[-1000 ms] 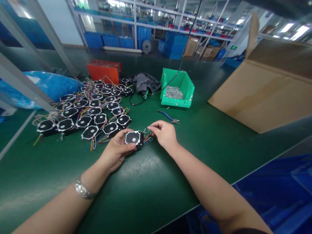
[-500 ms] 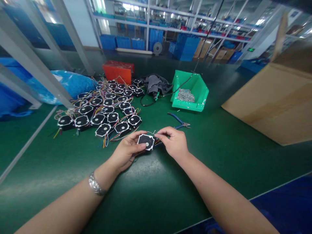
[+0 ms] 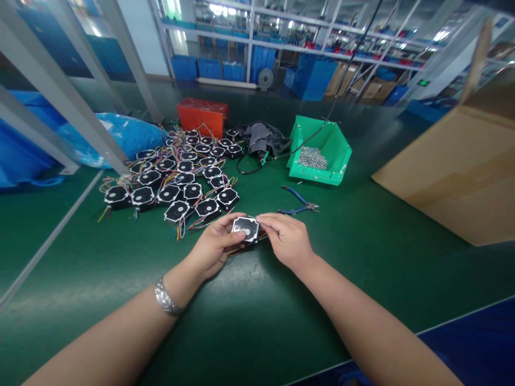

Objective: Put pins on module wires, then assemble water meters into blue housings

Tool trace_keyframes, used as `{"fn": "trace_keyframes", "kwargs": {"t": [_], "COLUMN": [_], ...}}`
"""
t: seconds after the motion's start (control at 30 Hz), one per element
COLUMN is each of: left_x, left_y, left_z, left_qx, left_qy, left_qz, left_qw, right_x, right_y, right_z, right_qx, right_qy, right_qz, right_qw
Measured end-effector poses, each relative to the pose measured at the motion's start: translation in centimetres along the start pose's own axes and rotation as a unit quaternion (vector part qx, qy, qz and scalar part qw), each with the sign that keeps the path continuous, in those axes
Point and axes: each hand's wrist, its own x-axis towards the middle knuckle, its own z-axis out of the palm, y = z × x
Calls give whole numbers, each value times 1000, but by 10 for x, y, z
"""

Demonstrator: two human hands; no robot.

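A small black motor part [image 3: 246, 228] with a white-edged face and coloured wires is held over the green table [image 3: 249, 316]. My left hand [image 3: 213, 246] wraps it from the left, thumb on its face. My right hand [image 3: 286, 239] is closed at its right corner, fingertips pinching there; what they pinch is too small to make out. Just beyond the hands lies a pile of several like motor parts [image 3: 183, 174] with tangled coloured wires.
Blue-handled pliers [image 3: 300, 201] lie just beyond my right hand. A green bin of small screws [image 3: 319, 153], a grey cloth with a cable [image 3: 263, 140], an orange box [image 3: 201, 115] and a blue plastic bag [image 3: 120, 136] sit farther back. A large cardboard box [image 3: 454, 161] stands at the right.
My right hand has closed in from the wires onto the part's right corner. The part has tilted slightly in my left hand. The view has shifted left.
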Motion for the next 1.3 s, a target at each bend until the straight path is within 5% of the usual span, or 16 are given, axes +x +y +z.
{"fn": "trace_keyframes", "kwargs": {"t": [0.13, 0.27, 0.37, 0.5, 0.87, 1.1, 1.3], "left_x": [1, 4, 6, 8, 8, 7, 4], "left_y": [2, 4, 6, 6, 4, 5, 6], "left_z": [0, -4, -9, -10, -7, -7, -4], "left_qx": [-34, -72, -91, -99, -81, -70, -39], "left_qy": [16, 40, 52, 58, 24, 20, 17], "left_qz": [-1, 4, -1, 1, 5, 3, -6], "left_qw": [999, 997, 995, 993, 996, 997, 999], "right_x": [1, 5, 7, 7, 16, 19, 14], "right_y": [-2, 9, 20, 21, 6, 2, 15], "right_z": [2, 0, 0, 4, 3, 1, 2], "right_qx": [47, 41, -38, -149, -271, -288, -238], "right_qy": [-47, -14, -97, -229, -330, -341, -296], "right_qz": [38, 137, 184, 173, 84, 62, 78], "right_qw": [997, 990, 977, 946, 900, 893, 922]}}
